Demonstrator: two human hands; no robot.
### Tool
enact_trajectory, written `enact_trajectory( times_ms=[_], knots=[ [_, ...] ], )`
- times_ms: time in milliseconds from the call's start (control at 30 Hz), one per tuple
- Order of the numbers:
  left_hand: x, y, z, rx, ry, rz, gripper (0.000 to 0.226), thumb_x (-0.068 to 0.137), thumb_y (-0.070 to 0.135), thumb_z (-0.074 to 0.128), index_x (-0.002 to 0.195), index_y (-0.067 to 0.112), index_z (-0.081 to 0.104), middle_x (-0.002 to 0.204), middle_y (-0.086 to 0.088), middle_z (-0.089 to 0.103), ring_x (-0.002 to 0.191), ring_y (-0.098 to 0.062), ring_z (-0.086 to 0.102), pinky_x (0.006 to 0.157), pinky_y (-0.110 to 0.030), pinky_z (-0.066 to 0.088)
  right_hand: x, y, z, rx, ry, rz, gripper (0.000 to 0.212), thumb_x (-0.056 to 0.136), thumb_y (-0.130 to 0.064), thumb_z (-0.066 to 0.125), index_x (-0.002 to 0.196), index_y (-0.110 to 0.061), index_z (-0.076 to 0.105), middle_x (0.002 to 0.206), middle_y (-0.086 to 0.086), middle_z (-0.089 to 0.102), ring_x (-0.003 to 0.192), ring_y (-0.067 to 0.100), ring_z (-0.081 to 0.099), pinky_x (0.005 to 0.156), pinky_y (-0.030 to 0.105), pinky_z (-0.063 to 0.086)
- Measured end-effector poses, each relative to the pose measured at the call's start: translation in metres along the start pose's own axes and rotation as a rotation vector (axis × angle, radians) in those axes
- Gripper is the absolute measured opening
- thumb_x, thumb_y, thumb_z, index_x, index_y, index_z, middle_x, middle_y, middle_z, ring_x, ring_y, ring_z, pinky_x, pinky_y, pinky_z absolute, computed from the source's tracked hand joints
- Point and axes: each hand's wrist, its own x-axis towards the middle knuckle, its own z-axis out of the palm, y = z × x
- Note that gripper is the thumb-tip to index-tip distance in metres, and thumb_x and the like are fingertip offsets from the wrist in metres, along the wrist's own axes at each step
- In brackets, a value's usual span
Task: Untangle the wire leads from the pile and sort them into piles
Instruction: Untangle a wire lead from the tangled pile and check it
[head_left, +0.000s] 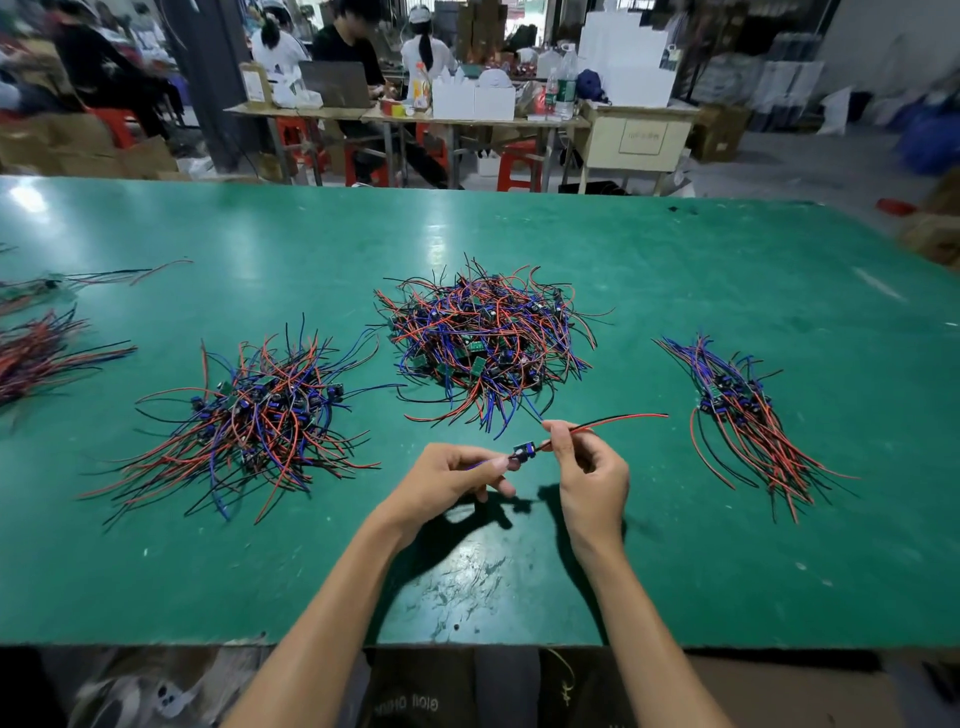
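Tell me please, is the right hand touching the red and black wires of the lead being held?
Touching. The head view shows the right hand pinching the red and black wires between thumb and fingertips, just beside the small module.

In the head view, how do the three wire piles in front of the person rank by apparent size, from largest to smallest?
1 and 2. The left pile and the middle tangled pile look about alike; the middle one lies farther from the camera, so I do not rank them.
3. The right pile looks clearly smallest.
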Motion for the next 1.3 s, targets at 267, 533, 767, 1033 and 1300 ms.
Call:
enact_trajectory(
  times_ms=[267,533,767,1033,1300],
  knots=[
    [-0.006,-0.018,0.004,-0.028,0.316,0.179,0.012,0.077,0.028,0.087,0.085,0.021,0.083,0.071,-0.005,0.075,0.058,-0.013,0.062,0.056,-0.023,0.045,-0.004,-0.006,-0.002,0.002,0.161,-0.005,0.022,0.097,-0.035,0.067,0.077,-0.032,0.075,0.077,-0.013,0.074,0.073,0.001,0.062,0.071,0.014,0.047],
    [-0.005,-0.033,-0.001,0.265,0.573,0.363,0.011,0.083,0.029,0.082,0.088,0.039,0.08,0.084,0.023,0.073,0.074,-0.003,0.061,0.065,-0.019,0.044,-0.001,-0.006,-0.004,0.04,0.311,0.083,0.019,0.097,-0.036,0.067,0.079,-0.031,0.073,0.067,-0.011,0.071,0.062,0.004,0.062,0.065,0.025,0.049],
    [-0.002,-0.036,-0.003,0.426,0.695,0.337,0.023,0.09,0.052,0.064,0.075,0.037,0.074,0.074,0.021,0.068,0.08,-0.003,0.059,0.072,-0.032,0.042,0.001,-0.004,-0.003,0.159,0.278,0.125,0.024,0.088,-0.036,0.075,0.075,-0.016,0.07,0.068,-0.001,0.075,0.056,0.008,0.066,0.06,0.017,0.054],
    [-0.003,-0.033,-0.002,0.421,0.79,0.205,0.054,0.088,0.048,0.072,0.045,0.019,0.059,0.054,0.005,0.06,0.065,-0.021,0.056,0.081,-0.041,0.047,-0.001,-0.007,-0.004,0.225,0.258,0.148,0.038,0.08,-0.049,0.076,0.072,-0.014,0.067,0.068,0.005,0.075,0.056,0.009,0.063,0.061,0.018,0.053],
    [-0.003,-0.032,-0.003,0.215,0.827,0.14,0.049,0.088,0.05,0.073,0.049,0.02,0.067,0.054,0.007,0.064,0.051,-0.012,0.054,0.063,-0.033,0.045,-0.003,-0.011,-0.004,0.181,0.223,0.151,0.035,0.083,-0.049,0.075,0.074,-0.016,0.068,0.069,0.006,0.075,0.054,0.013,0.066,0.052,0.02,0.051]
  ],
)
